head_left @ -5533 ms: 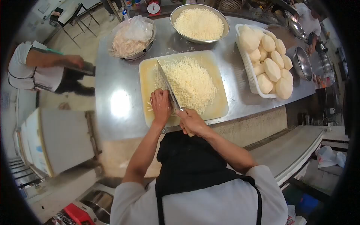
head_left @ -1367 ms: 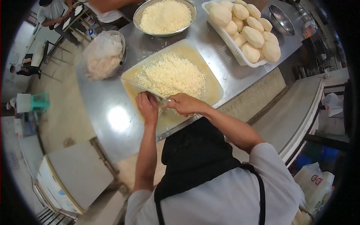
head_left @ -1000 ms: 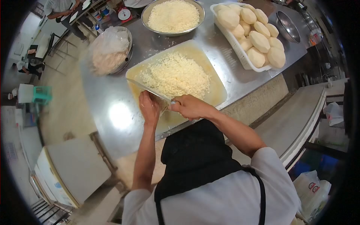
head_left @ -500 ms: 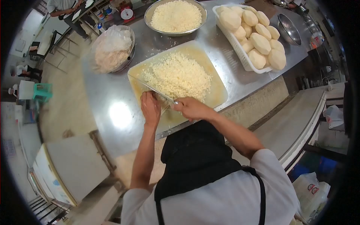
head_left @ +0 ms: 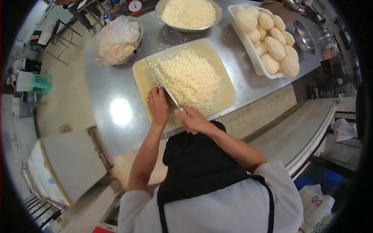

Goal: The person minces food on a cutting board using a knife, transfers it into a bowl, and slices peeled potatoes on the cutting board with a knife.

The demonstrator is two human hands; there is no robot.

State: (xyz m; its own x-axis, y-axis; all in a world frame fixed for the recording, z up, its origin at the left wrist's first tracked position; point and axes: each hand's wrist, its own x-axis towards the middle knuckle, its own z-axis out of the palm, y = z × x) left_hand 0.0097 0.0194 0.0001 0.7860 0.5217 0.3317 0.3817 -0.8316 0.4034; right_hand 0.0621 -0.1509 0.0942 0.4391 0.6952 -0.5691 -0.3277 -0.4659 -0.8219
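My right hand [head_left: 195,119] is closed round the handle of a kitchen knife [head_left: 162,84]. Its long blade slants toward the far left of the cutting board [head_left: 228,87], along the left side of a heap of finely chopped, pale yellow food [head_left: 190,77], perhaps potato. Close to the blade's near-left side, my left hand [head_left: 158,106] presses down on the board with fingers together and bent. Whatever lies under those fingers is hidden by the hand and the knife.
Beyond the board stands a metal bowl [head_left: 221,17] of the same chopped food. A white basket [head_left: 248,48] of peeled potatoes [head_left: 274,48] is at right, beside a steel bowl [head_left: 304,37]. A bowl with a plastic bag [head_left: 122,29] stands at left. Another person [head_left: 79,17] is far left.
The knife has swung so its tip points farther away from me, clear of the board's left edge. My left hand now lies flatter, and the strips seen beside it are covered. The view has shifted slightly.
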